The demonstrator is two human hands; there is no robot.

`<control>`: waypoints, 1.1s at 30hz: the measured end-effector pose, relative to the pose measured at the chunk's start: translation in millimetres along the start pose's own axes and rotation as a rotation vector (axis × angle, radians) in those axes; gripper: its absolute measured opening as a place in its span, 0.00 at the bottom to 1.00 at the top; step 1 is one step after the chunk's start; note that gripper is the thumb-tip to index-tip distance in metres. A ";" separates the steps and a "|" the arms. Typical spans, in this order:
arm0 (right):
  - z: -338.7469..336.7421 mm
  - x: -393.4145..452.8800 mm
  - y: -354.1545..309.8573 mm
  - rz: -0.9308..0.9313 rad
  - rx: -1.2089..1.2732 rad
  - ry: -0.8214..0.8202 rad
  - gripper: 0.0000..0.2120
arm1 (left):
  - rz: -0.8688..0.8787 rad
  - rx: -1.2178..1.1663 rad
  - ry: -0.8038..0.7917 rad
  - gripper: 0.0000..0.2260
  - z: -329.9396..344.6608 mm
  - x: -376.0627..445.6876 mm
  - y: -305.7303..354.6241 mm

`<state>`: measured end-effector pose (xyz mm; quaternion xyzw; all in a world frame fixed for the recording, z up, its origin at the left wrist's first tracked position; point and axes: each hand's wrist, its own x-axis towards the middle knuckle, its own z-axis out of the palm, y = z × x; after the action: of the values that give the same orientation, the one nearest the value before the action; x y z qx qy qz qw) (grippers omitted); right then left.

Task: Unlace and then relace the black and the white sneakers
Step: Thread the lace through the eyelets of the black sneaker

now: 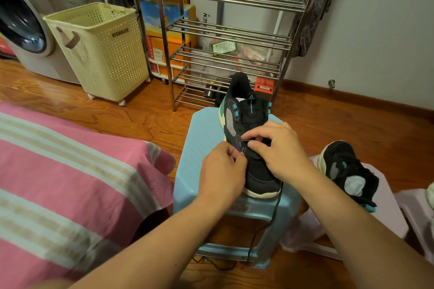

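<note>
A black sneaker (250, 122) with teal loops and a cream sole stands on a light blue stool (202, 138), toe toward me. My left hand (222, 173) pinches the black lace at the shoe's lower left eyelets. My right hand (279, 150) curls over the forefoot and pinches the lace at the lower right. One loose black lace end (272, 220) hangs off the stool front down to the floor. The second black sneaker (350, 171) lies on a pale pink stool (387, 199) to the right. A sliver of something white (431, 195) shows at the right edge.
A bed with a pink striped cover (70, 183) fills the left. Behind the stool stand a steel shoe rack (225, 54), a cream laundry basket (101, 49) on wheels and a washing machine (21, 21). Wood floor lies around the stools.
</note>
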<state>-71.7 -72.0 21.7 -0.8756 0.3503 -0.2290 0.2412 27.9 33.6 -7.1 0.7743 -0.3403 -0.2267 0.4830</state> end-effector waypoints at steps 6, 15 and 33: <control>0.3 -0.1 0.2 0.013 0.007 0.009 0.10 | 0.006 -0.060 0.023 0.08 4.3 -1.7 -1.9; 1.9 -0.6 -1.7 0.082 0.113 0.001 0.11 | 0.005 0.009 0.071 0.07 11.9 -0.4 5.8; -1.8 -5.6 5.5 0.199 0.403 0.017 0.10 | 0.053 0.237 -0.140 0.04 -4.1 39.0 40.6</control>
<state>-79.1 -72.0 18.5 -0.7687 0.3843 -0.2770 0.4298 44.1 -5.3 30.4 0.7988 -0.4180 -0.2254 0.3693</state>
